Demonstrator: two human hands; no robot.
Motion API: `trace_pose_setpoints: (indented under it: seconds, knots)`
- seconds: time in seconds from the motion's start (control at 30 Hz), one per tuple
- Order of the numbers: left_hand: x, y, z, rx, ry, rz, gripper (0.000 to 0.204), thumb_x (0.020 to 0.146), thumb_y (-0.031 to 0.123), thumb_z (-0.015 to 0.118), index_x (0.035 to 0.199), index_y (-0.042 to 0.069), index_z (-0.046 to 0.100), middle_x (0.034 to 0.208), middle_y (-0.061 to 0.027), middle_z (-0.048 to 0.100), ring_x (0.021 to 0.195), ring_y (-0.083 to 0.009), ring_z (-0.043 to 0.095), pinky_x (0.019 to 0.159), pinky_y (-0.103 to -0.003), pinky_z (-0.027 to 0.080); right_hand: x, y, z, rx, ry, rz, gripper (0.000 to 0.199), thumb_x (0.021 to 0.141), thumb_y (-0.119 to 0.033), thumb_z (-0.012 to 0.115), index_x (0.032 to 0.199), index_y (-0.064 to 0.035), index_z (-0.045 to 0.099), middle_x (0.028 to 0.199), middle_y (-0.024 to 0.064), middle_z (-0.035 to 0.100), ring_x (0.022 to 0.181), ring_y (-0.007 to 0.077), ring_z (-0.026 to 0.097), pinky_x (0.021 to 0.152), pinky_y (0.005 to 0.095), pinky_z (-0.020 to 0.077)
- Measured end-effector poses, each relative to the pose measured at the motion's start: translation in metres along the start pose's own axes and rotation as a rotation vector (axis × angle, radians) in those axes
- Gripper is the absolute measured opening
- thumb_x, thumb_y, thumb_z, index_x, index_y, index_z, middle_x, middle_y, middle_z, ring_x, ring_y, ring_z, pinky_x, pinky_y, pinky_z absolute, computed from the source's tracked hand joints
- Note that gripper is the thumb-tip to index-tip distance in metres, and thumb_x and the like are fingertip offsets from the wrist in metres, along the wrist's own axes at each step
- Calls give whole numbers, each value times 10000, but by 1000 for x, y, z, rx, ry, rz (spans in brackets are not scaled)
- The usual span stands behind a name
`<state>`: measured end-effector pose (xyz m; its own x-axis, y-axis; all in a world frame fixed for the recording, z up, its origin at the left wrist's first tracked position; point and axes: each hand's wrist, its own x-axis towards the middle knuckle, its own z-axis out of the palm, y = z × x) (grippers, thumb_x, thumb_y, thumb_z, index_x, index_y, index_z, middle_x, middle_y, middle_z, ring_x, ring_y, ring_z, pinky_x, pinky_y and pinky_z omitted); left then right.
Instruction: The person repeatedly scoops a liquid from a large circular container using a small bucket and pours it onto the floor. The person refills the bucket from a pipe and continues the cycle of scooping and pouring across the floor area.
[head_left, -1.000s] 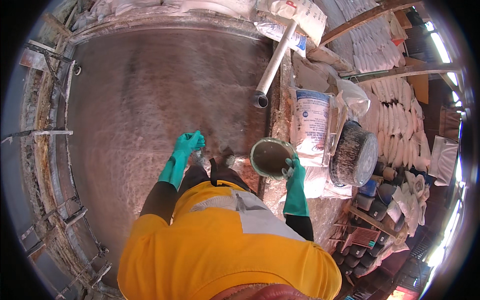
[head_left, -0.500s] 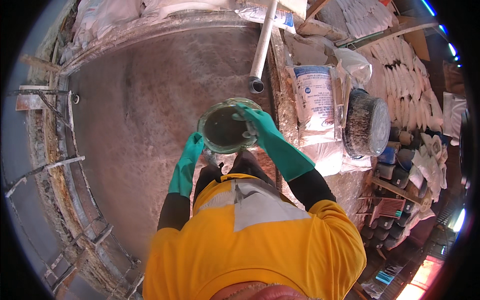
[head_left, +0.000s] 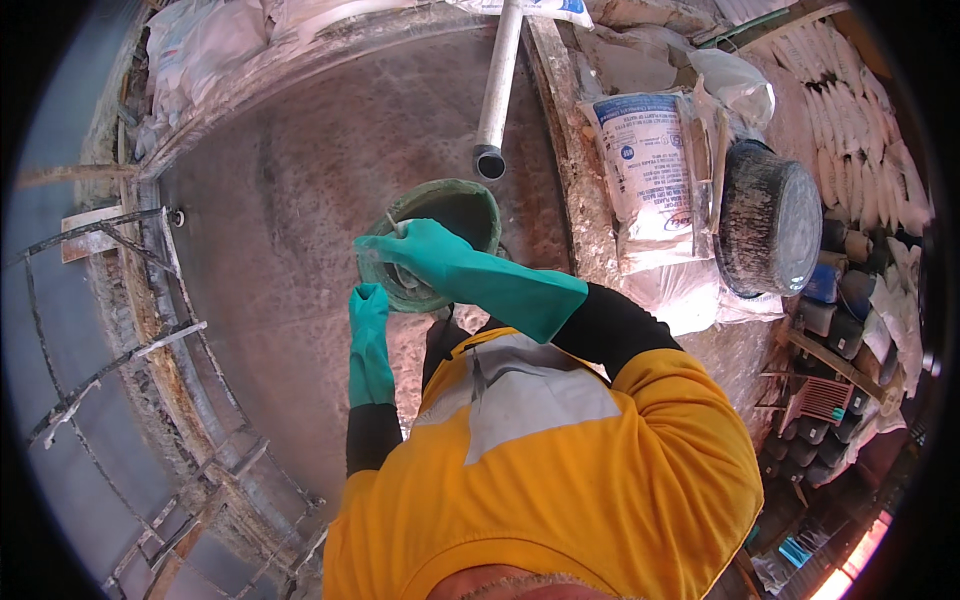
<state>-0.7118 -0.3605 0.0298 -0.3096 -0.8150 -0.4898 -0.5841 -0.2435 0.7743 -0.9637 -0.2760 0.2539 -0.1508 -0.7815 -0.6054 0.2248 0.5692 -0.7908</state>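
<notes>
We judge the tipping step in hand: the right hand (head_left: 420, 250) in a green rubber glove grips the rim of the round green plastic bowl (head_left: 432, 240), the gloved left hand (head_left: 368, 308) is cupped beneath it over the large grey basin (head_left: 270, 230), and next calls for a steady emptying tilt.

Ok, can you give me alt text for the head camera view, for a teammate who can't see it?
Seen from above, a person in a yellow high-visibility top holds a round green bucket over a large, wet metal basin, right hand across its rim and left hand beneath, both in teal gloves. A white pipe ends just above the bucket; a printed sack and a dark tub sit to the right.
</notes>
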Motion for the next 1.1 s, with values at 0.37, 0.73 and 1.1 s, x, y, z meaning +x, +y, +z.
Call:
trace_pose_setpoints:
  seconds: [0.37,0.73,1.1]
  knots:
    - [-6,39,31,-202,38,-118,182,917,229,686,862,133,541,719,14,544,556,-102,444,469,-342,366,-1,-20,-53,-54,-61,-40,536,887,-514,659,699,-13,667,649,94,613,594,189,580,628,367,476]
    - [-8,78,40,-277,20,-75,199,908,193,698,866,57,560,776,-73,638,613,-181,619,519,-394,552,18,-19,-78,-76,-21,-2,596,839,-582,665,888,10,714,797,142,686,749,252,657,753,406,507]
    - [-23,126,52,-180,11,-18,215,904,192,706,839,55,554,725,-65,625,573,-176,607,483,-387,540,17,-21,-91,66,-18,-41,447,867,-444,675,841,1,701,620,71,579,548,170,530,592,352,448]
